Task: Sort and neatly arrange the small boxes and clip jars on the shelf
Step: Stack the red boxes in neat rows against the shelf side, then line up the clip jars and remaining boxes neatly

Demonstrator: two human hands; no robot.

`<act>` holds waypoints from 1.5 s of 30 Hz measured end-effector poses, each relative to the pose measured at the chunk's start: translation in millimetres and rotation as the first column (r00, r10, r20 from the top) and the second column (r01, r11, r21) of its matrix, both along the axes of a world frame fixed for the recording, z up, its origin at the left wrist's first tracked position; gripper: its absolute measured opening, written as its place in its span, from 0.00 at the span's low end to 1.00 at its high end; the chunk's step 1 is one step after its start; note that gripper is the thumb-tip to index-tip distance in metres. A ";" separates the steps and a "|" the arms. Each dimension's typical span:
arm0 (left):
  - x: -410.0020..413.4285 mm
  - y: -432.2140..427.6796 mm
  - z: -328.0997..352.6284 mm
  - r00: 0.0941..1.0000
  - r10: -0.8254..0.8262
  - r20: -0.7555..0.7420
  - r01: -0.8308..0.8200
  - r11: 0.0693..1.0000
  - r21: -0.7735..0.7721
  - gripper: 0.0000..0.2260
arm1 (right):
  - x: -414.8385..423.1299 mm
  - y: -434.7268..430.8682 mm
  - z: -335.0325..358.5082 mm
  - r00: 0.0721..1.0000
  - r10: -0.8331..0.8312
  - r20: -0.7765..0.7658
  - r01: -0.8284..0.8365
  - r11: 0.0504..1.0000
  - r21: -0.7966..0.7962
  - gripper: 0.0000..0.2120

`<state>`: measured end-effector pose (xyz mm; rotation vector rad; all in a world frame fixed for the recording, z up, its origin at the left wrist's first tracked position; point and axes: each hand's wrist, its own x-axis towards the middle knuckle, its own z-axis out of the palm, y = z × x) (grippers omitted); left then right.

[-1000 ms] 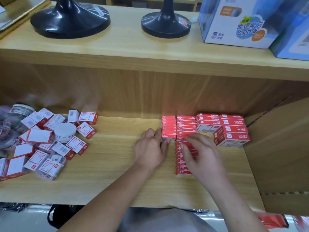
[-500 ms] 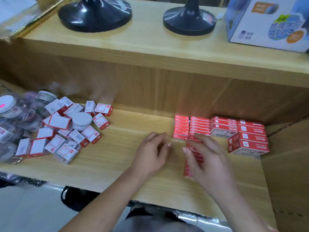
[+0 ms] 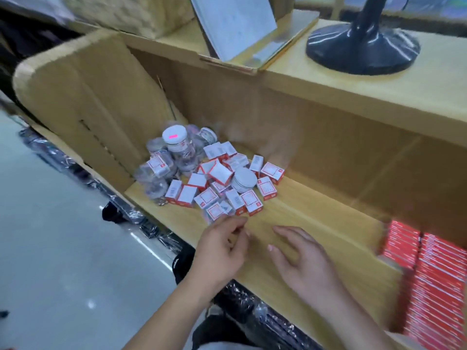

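A loose heap of small red-and-white boxes (image 3: 219, 188) lies at the left end of the wooden shelf (image 3: 316, 213). Clear clip jars (image 3: 178, 145) with white lids stand behind the heap, and a short white-lidded jar (image 3: 243, 179) sits among the boxes. Neat rows of red boxes (image 3: 429, 279) fill the right end. My left hand (image 3: 221, 251) hovers just in front of the heap, fingers loosely curled, holding nothing. My right hand (image 3: 303, 261) floats over bare shelf with fingers spread and relaxed.
A black fan base (image 3: 361, 46) and a slanted white display card (image 3: 235, 24) stand on the upper shelf. The shelf's left side wall (image 3: 101, 109) closes in the heap. Black plastic-wrapped items (image 3: 151, 228) lie below the shelf front, beside a grey floor.
Both hands left the rows of red boxes and moved left toward the loose heap. The view swung left, so the heap is now central.
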<state>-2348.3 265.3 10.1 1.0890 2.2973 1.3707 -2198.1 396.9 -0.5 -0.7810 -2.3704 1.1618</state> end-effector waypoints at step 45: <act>-163.2 -88.3 9.1 0.871 0.063 -0.487 -0.003 0.992 0.123 0.12 | -132.0 -85.3 6.3 0.979 -0.205 -0.015 0.198 0.918 0.345 0.18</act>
